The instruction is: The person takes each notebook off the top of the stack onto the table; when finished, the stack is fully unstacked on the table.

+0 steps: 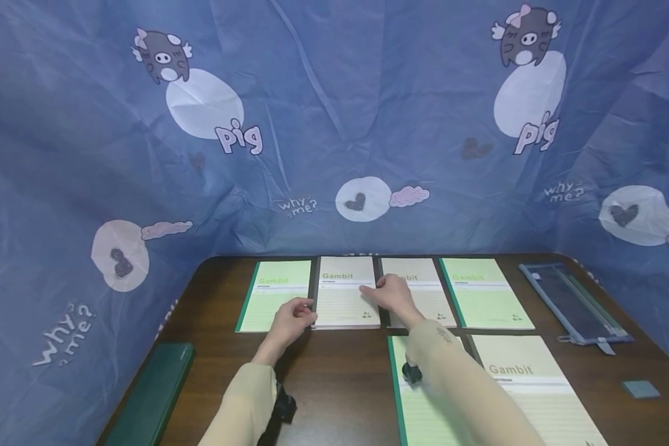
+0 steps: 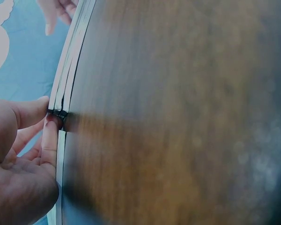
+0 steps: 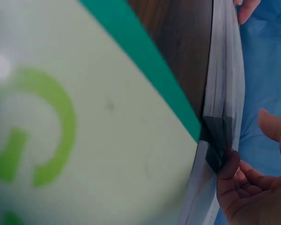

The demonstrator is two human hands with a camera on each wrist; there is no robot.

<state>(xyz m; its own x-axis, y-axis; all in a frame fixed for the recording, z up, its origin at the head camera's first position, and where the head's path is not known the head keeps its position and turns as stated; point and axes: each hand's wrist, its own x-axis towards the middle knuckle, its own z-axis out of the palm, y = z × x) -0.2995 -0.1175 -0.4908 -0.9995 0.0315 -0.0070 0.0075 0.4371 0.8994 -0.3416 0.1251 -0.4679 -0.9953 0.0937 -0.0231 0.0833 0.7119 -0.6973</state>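
Nearest the head camera: two beige sleeves, a wrist camera strapped under each. Right forearm passes over a green-spined notebook (image 1: 418, 396) in the near row; a second, grey-spined notebook (image 1: 526, 384) lies just beside it on the right. A dark green case (image 1: 150, 396) sits at the near left edge of the brown table (image 1: 334, 371); a small grey-blue eraser-like block (image 1: 640, 389) lies near the right edge.

Further out, a back row of four notebooks side by side. Left hand (image 1: 292, 319) has its fingertips at the near left corner of the second notebook (image 1: 342, 300), at the seam with the far-left green notebook (image 1: 279, 294); the left wrist view shows thumb and forefinger pinching that dark spine edge. Right hand (image 1: 393, 294) rests across the seam between the second notebook and the third notebook (image 1: 424, 291), fingers bent lightly over the cover; the right wrist view shows fingertips against the spine corner. The fourth, green notebook (image 1: 485, 291) lies untouched at the row's right end. A clear pencil pouch (image 1: 571, 303) lies beyond it.

Judgement: laying-out is well along. Back row looks filled, with the second notebook being squared up; near row holds only two, so more placing may remain.

Behind: blue cartoon-pig cloth (image 1: 334, 124).
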